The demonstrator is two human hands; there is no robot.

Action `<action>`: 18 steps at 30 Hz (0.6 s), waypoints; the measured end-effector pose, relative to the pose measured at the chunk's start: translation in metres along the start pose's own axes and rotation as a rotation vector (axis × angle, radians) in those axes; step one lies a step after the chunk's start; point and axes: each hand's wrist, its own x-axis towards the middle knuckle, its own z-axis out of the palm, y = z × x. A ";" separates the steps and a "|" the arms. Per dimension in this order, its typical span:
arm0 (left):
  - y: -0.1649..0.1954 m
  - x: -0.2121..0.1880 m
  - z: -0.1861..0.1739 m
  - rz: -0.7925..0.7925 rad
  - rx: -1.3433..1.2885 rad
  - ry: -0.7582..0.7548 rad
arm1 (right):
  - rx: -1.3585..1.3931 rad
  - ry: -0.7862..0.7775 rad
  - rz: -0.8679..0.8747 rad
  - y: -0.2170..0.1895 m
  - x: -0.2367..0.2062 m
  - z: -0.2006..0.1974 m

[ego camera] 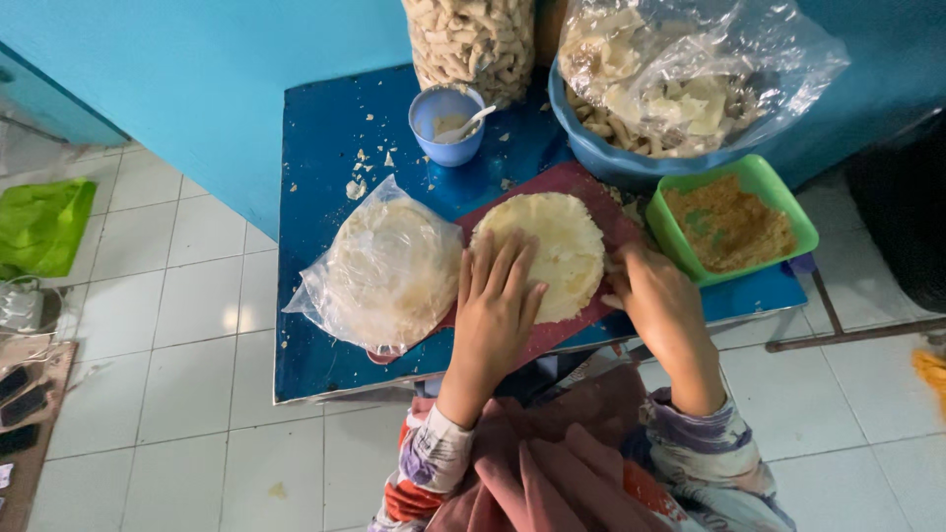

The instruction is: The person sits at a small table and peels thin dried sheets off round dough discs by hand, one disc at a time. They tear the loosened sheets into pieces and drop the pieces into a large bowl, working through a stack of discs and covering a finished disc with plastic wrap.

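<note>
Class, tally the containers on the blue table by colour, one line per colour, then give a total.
Blue: 2, the small cup and the large bowl
Green: 1, the tray
Clear: 1, the snack jar
Total: 4

On the blue table (pixel 325 128), a small blue cup (pixel 445 126) with a white spoon (pixel 471 120) stands at twelve o'clock. A clear jar of pale snacks (pixel 471 39) sits just behind it. At one o'clock is a blue bowl (pixel 591 148) covered by a plastic bag (pixel 690 59). A green tray of brown crumbs (pixel 734 225) lies at three o'clock. A bagged stack of flat rounds (pixel 389 271) rests at nine o'clock. A green cloth (pixel 39 222) lies on the tiled floor (pixel 187 325), far at nine.
</note>
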 end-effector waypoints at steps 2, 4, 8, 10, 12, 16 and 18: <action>-0.005 -0.004 -0.007 0.013 -0.021 -0.006 | -0.057 0.012 0.011 -0.006 0.001 -0.006; -0.008 -0.011 -0.017 0.008 -0.071 0.011 | -0.020 0.079 0.000 -0.013 0.003 -0.018; -0.012 -0.026 -0.047 -0.019 -0.144 0.098 | 0.202 0.272 -0.008 -0.012 0.008 -0.053; -0.016 -0.032 -0.059 -0.078 -0.091 0.178 | 0.207 0.338 -0.053 -0.004 0.015 -0.068; -0.015 -0.036 -0.064 -0.142 -0.057 0.256 | 0.137 0.388 -0.175 0.008 0.032 -0.083; -0.015 -0.041 -0.068 -0.277 0.082 0.423 | -0.148 0.355 -0.231 0.031 0.097 -0.102; -0.016 -0.043 -0.069 -0.320 0.171 0.475 | -0.277 0.277 -0.348 0.032 0.124 -0.102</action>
